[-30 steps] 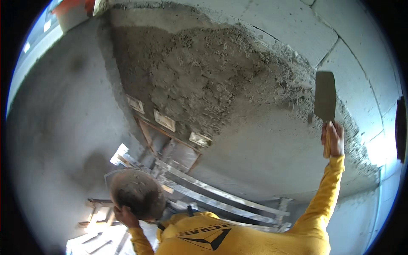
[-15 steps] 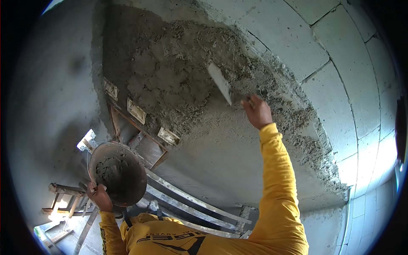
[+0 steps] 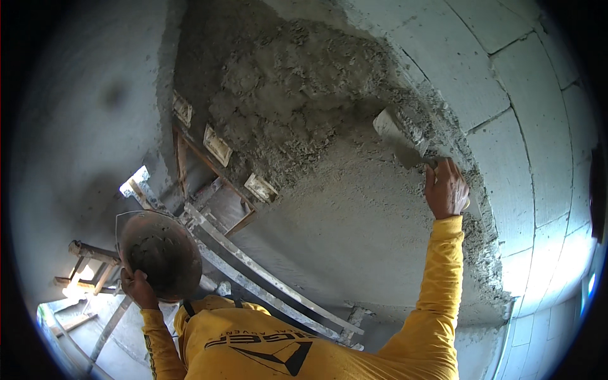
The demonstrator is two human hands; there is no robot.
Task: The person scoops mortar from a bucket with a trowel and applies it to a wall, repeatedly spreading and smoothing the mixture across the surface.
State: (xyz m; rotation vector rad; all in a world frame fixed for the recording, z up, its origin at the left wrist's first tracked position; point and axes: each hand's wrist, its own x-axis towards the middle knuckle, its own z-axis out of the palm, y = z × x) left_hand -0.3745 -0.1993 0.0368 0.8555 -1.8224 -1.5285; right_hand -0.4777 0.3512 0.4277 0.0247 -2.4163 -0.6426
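Note:
My right hand (image 3: 447, 188) is closed round the handle of a trowel (image 3: 398, 136). The trowel's pale, broad blade lies against or close over the wet mortar (image 3: 297, 95) on the wall, near the mortar's right border; I cannot tell whether it touches. Lower left, my left hand (image 3: 139, 289) grips the rim of a round bucket (image 3: 185, 244) with a thin wire handle. Dark grey mortar lies inside the bucket. The wall's upper part is rough and lumpy, while a smoother grey stretch (image 3: 316, 234) spreads below the trowel.
Pale blocks (image 3: 532, 126) with dark joints form the right side. Three small electrical boxes, one a pale box (image 3: 261, 188), sit along the mortar's lower left edge. Long pale planks (image 3: 272, 278) run below, and a wooden frame (image 3: 92, 266) stands at the lower left.
My right hand and the trowel have moved right and slightly down across the wall. The view has shifted a little. The bucket remains in my left hand and looks more tilted.

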